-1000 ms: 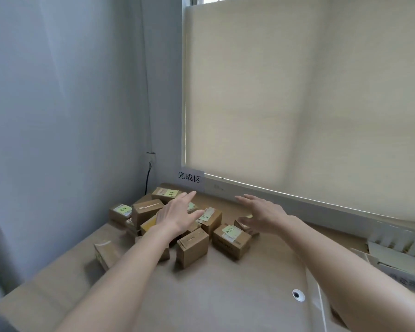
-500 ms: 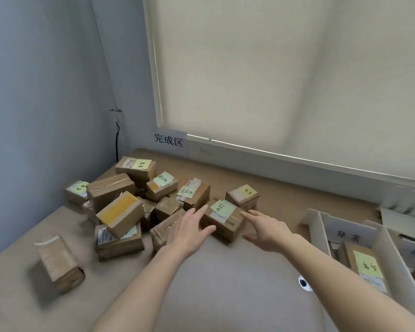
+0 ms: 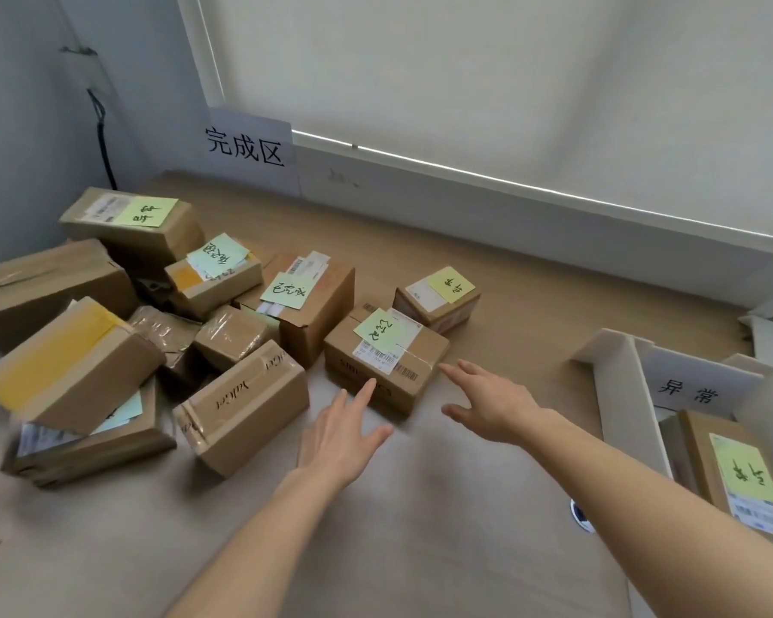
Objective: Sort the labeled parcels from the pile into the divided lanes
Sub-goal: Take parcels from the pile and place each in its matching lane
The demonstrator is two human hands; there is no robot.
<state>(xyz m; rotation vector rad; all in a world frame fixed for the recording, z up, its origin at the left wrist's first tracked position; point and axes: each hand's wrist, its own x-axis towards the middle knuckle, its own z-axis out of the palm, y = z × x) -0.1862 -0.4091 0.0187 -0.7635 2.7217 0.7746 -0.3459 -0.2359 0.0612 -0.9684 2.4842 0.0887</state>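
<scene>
A pile of brown cardboard parcels (image 3: 121, 332) with green and yellow notes lies on the table's left half. At its right edge sits a small parcel with a green note (image 3: 387, 356). My left hand (image 3: 340, 432) reaches toward that parcel's front face with straight fingers, its fingertips at the lower left corner. My right hand (image 3: 492, 401) is spread just beside the parcel's right side, holding nothing. A smaller parcel with a yellow note (image 3: 438, 298) sits behind it. White divided lanes (image 3: 616, 385) stand at the right; one lane holds a labelled parcel (image 3: 741, 475).
A white sign with black characters (image 3: 251, 149) leans against the wall under the window blind. A black cable (image 3: 103, 140) hangs in the left corner. A lane label (image 3: 688, 392) marks the near lane. A round cable hole (image 3: 581, 515) sits in the tabletop (image 3: 420, 528).
The view tilted down and closer to the pile. Both hands have stayed spread on either side of the green-note parcel, drawing nearer to its front and right side.
</scene>
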